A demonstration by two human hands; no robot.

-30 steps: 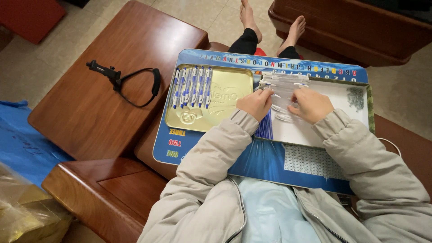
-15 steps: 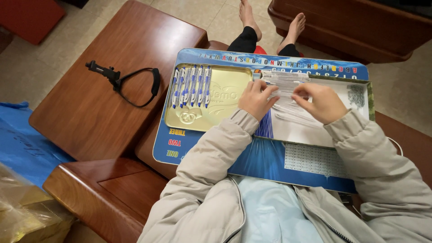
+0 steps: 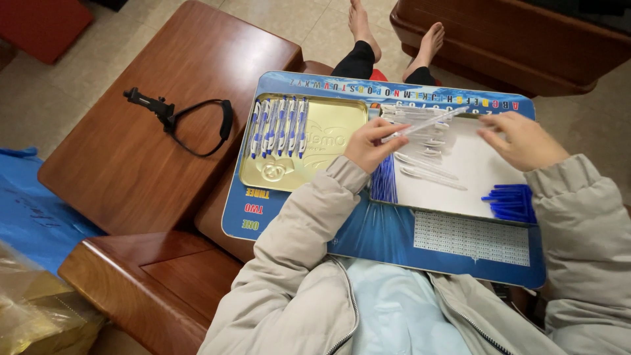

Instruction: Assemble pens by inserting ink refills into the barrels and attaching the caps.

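Note:
My left hand (image 3: pixel 369 143) holds a clear pen barrel (image 3: pixel 430 121) pinched at its near end, raised over a white tray (image 3: pixel 473 177). More clear barrels (image 3: pixel 427 172) lie on that tray, with a pile at its far edge. My right hand (image 3: pixel 519 139) hovers with fingers spread above the tray's right side, holding nothing. A bundle of blue refills (image 3: pixel 383 181) lies by my left wrist. Blue pen parts (image 3: pixel 511 202) sit at the tray's right corner. Several finished blue-and-white pens (image 3: pixel 279 125) rest in a gold tin lid (image 3: pixel 309 154).
Everything rests on a blue lap board (image 3: pixel 388 240) with coloured letters along its far edge. A black strap with a clamp (image 3: pixel 181 118) lies on the wooden bench (image 3: pixel 131 164) to the left. Bare feet (image 3: pixel 394 29) show beyond the board. A blue bag (image 3: pixel 33 210) lies on the floor.
My left hand has lifted one clear barrel off the pile. My right hand has moved right and away from the barrels, uncovering the blue parts at the tray's corner.

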